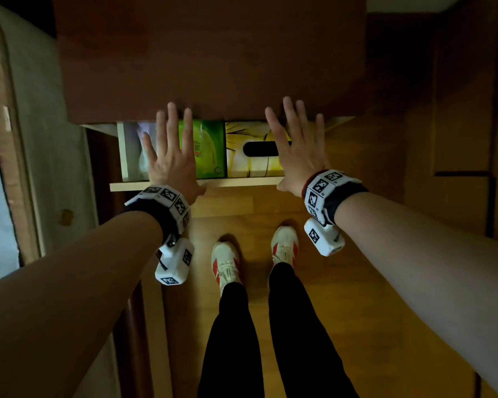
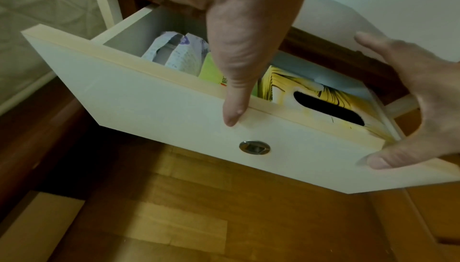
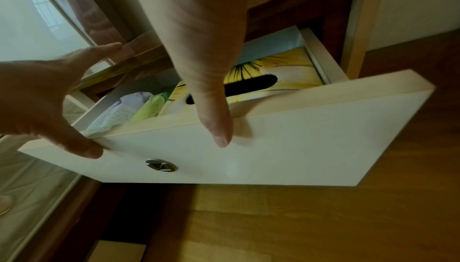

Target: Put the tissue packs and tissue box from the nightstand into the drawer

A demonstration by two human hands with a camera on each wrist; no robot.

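Left hand: our left hand [image 1: 171, 156] is spread flat, fingers straight and apart, hovering over the left half of the open drawer [image 2: 174, 97]; its thumb rests on the top edge of the drawer front and it grips nothing.
Right hand: our right hand [image 1: 298, 147] is likewise flat and splayed over the right half, thumb lying across the drawer front's upper edge, nothing held in it.
Tissue box: the yellow flower-print tissue box [image 1: 253, 150] lies inside the drawer just under our right hand, its dark oval slot facing up.
Green pack: the green tissue pack [image 1: 207, 150] sits in the drawer between our two hands, touching the tissue box's left side.
Pale pack: the white-and-lilac tissue pack [image 2: 176, 53] lies crumpled beneath our left hand, beside the green one.
Drawer front: a small round metal pull [image 3: 161, 165] sits below and between our thumbs.
Nightstand: the dark brown nightstand top [image 1: 213, 58] lies just beyond our fingertips.
Floor: our shoes [image 1: 224, 262] stand on wood flooring below our wrists.
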